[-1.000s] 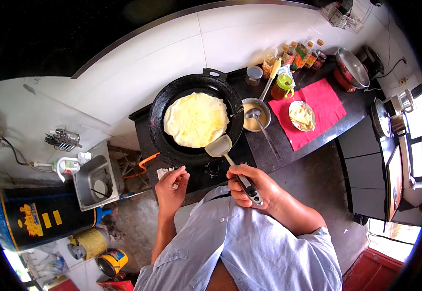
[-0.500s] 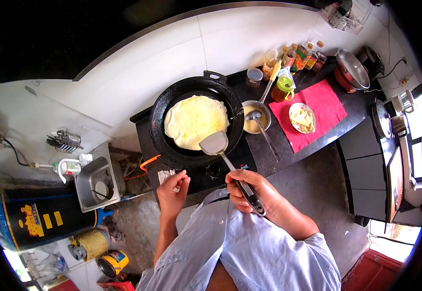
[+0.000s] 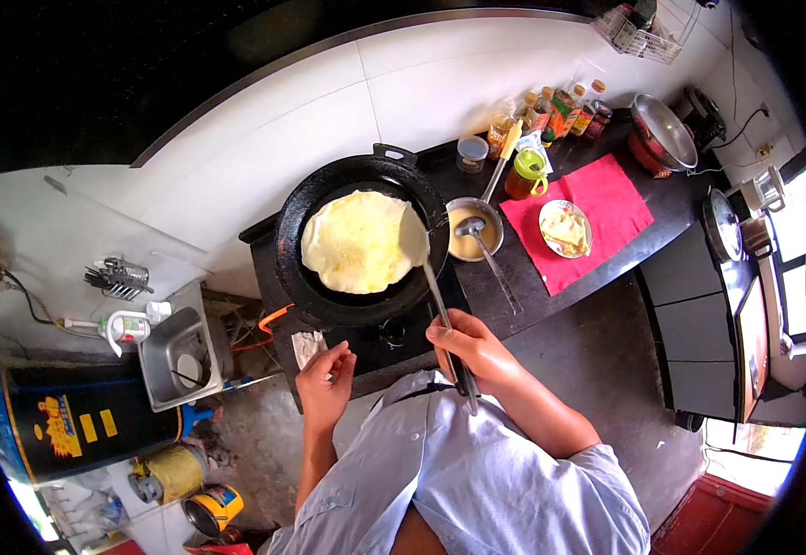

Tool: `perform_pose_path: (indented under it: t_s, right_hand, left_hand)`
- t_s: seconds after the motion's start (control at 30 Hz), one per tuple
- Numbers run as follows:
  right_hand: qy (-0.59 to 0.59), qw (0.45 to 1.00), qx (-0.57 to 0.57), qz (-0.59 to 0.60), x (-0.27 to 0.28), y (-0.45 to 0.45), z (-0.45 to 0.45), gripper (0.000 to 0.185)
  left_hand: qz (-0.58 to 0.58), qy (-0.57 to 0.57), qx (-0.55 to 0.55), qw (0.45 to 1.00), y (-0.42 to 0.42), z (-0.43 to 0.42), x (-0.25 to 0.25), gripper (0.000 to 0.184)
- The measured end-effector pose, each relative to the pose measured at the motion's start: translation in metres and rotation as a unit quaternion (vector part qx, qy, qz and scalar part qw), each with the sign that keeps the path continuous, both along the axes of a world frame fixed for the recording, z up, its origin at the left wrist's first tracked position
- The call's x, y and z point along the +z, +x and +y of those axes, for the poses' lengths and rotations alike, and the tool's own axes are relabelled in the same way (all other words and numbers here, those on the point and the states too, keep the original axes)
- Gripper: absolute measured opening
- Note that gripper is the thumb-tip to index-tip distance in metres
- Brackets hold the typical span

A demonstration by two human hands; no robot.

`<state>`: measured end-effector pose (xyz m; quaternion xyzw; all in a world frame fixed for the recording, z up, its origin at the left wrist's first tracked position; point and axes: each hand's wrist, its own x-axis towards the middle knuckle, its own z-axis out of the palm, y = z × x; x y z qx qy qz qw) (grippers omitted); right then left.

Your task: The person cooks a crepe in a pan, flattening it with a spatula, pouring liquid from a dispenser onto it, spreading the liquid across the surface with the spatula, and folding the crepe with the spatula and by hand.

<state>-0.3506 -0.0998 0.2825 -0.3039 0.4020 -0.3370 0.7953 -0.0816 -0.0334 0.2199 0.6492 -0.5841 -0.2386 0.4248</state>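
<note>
My right hand [image 3: 479,353] is wrapped round the handle of a metal spatula [image 3: 413,237]. Its blade, turned more on edge now, rests against the right side of a pale yellow pancake [image 3: 352,242]. The round pancake lies flat in a large black wok [image 3: 285,213] on the cooktop. At the counter's front edge, my left hand [image 3: 327,381] is closed, fingertips pinched together, beside a folded white cloth or paper [image 3: 308,347]. Whatever those fingers hold, if anything, is hidden.
Right of the wok stand a saucepan of batter [image 3: 477,211] with a ladle [image 3: 471,227], a green-lidded jar [image 3: 526,174] and a plate of folded pancakes [image 3: 590,231] on a red cloth [image 3: 620,199]. Several bottles [image 3: 565,111] line the wall. A sink [image 3: 184,356] sits at left.
The spatula blade has moved up and tilted along the pancake's right edge, its handle now steeper. The pancake looks slightly shifted. My left hand stays near the same place.
</note>
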Motion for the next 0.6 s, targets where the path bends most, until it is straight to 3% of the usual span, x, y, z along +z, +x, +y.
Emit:
perform_pose_path:
  t_s: [0.13,0.27,0.4,0.6]
  right_hand:
    - [-0.229,0.936,-0.017,0.268,-0.029,-0.011,-0.016,0.023]
    - [-0.269,0.928,0.004,0.259,-0.041,-0.035,-0.036,0.021]
    - [-0.204,0.953,0.045,0.217,-0.055,-0.059,-0.053,0.018]
    - [-0.214,0.947,0.087,0.222,-0.067,-0.088,-0.068,0.016]
  left_hand:
    - [0.012,0.0,0.001,1.0,-0.011,0.005,-0.001,0.025]
    - [0.022,-0.006,-0.001,1.0,-0.019,0.011,-0.005,0.024]
    - [0.003,-0.003,0.005,1.0,-0.029,0.014,-0.002,0.023]
    - [-0.002,0.005,0.02,1.0,-0.039,0.025,-0.003,0.023]
